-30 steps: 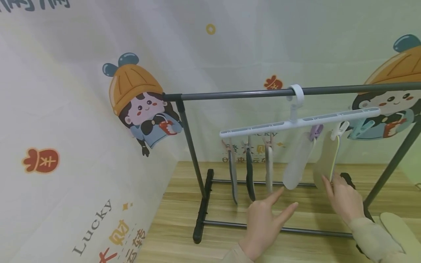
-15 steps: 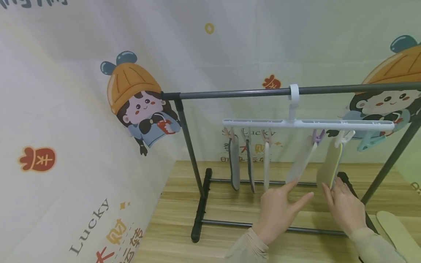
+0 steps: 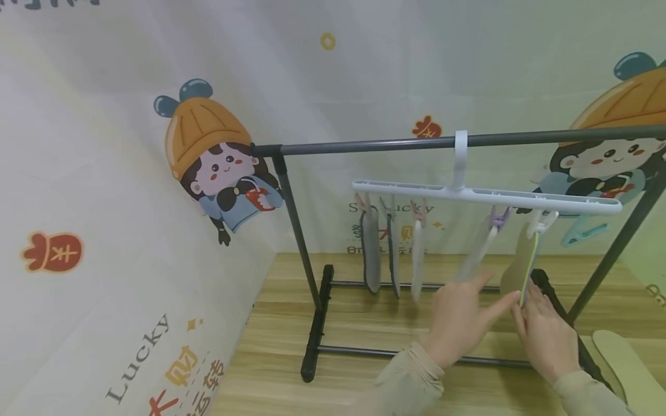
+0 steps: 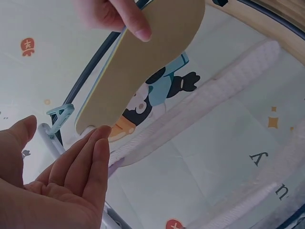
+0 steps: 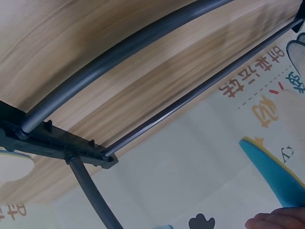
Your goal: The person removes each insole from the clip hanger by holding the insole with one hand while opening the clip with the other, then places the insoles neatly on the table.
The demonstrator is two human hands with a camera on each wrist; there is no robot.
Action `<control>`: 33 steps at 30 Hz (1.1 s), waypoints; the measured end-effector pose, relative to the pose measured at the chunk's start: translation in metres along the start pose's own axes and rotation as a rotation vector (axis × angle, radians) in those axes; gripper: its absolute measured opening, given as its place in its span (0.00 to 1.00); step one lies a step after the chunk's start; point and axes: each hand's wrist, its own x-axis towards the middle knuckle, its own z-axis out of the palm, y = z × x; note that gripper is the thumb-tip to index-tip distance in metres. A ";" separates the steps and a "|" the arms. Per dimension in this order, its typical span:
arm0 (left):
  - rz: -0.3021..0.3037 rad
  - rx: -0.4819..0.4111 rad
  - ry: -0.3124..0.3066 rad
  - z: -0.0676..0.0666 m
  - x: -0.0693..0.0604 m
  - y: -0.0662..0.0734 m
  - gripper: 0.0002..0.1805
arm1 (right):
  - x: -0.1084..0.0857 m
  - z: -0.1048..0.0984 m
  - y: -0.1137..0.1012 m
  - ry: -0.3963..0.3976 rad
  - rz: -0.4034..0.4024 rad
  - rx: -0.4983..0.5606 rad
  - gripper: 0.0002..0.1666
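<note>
A beige insole (image 3: 515,268) with a yellow edge hangs from a white clip (image 3: 542,222) on the pale blue hanger (image 3: 406,189). Its other face shows teal in the right wrist view. At its lower end, my right hand (image 3: 546,335) pinches it, the thumb lying on the beige face in the left wrist view. My left hand (image 3: 458,323) is close by on the left with fingers extended, holding nothing; whether it touches the insole I cannot tell. Just behind it, a whitish insole (image 3: 474,254) hangs from a purple clip (image 3: 500,218), partly hidden by that hand.
Several more insoles, including a grey one (image 3: 371,254), hang at the hanger's left. A teal clip (image 3: 584,232) hangs bare at its right. The hanger hooks over a dark rack bar (image 3: 354,146). Another insole (image 3: 624,364) lies on the wooden surface (image 3: 270,323) at right.
My left hand has moved right, towards the beige insole. The hanger's right end has dropped and its left end risen. My right hand keeps its place at the insole's lower end.
</note>
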 end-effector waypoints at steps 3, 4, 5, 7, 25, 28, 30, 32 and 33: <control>0.014 0.001 -0.003 -0.001 0.007 0.003 0.27 | -0.002 0.001 0.001 0.018 -0.006 -0.018 0.18; 0.017 -0.005 -0.001 -0.001 0.009 0.005 0.28 | -0.003 0.000 0.001 0.024 -0.007 -0.021 0.18; 0.018 -0.006 0.000 -0.001 0.011 0.006 0.28 | -0.003 0.000 0.002 0.031 -0.009 -0.021 0.19; 0.014 -0.004 -0.002 -0.002 0.016 0.007 0.29 | -0.004 0.000 0.002 0.040 -0.007 -0.019 0.21; 0.025 0.084 -0.002 -0.009 0.047 0.018 0.30 | -0.011 -0.002 -0.005 0.050 -0.007 -0.023 0.26; 0.013 0.081 -0.002 -0.009 0.051 0.018 0.30 | -0.013 -0.002 -0.006 0.063 -0.017 -0.026 0.27; 0.013 0.087 -0.008 -0.009 0.054 0.019 0.30 | -0.014 -0.002 -0.008 0.069 -0.020 -0.031 0.27; 0.016 0.097 -0.022 -0.008 0.059 0.022 0.30 | -0.015 -0.002 -0.009 0.070 -0.022 -0.035 0.29; 0.021 0.105 -0.030 -0.008 0.061 0.023 0.30 | -0.016 -0.002 -0.009 0.068 -0.020 -0.038 0.29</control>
